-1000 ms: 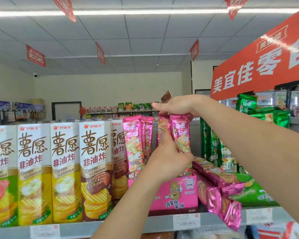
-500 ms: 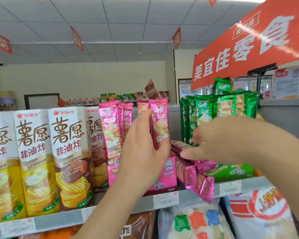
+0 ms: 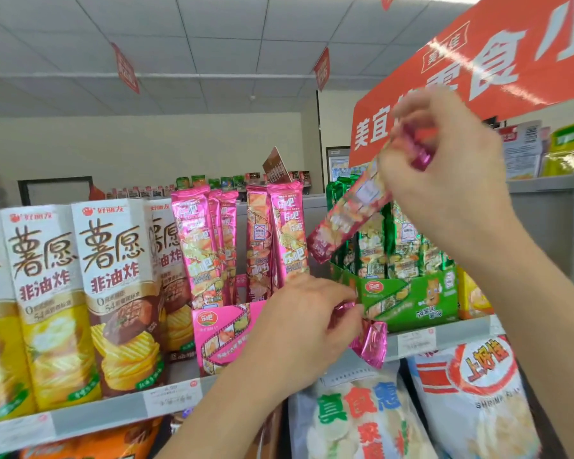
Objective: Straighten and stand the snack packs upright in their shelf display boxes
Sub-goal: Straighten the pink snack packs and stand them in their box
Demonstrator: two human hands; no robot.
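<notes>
Grocery shop: grey shelf rail [image 3: 96,422] with white paper price tags [image 3: 172,397], pink foil snack packs [image 3: 196,246], red signboard [image 3: 478,77].

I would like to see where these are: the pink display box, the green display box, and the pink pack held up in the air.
pink display box [image 3: 226,336]: head view, front panel.
green display box [image 3: 411,303]: head view, front panel.
pink pack held up [image 3: 348,213]: head view, middle of the wrapper.

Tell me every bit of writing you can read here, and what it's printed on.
"好丽友", "薯愿", "非油炸": tall chip boxes.
"乐吧": pink snack packs.
"美宜": red overhead sign; the rest is blurred or hidden.
"上好佳", "SHRIMP": white bag on the lower shelf.
"真食惠": neighbouring bag.
Shelf price tags: too blurred to read.
</notes>
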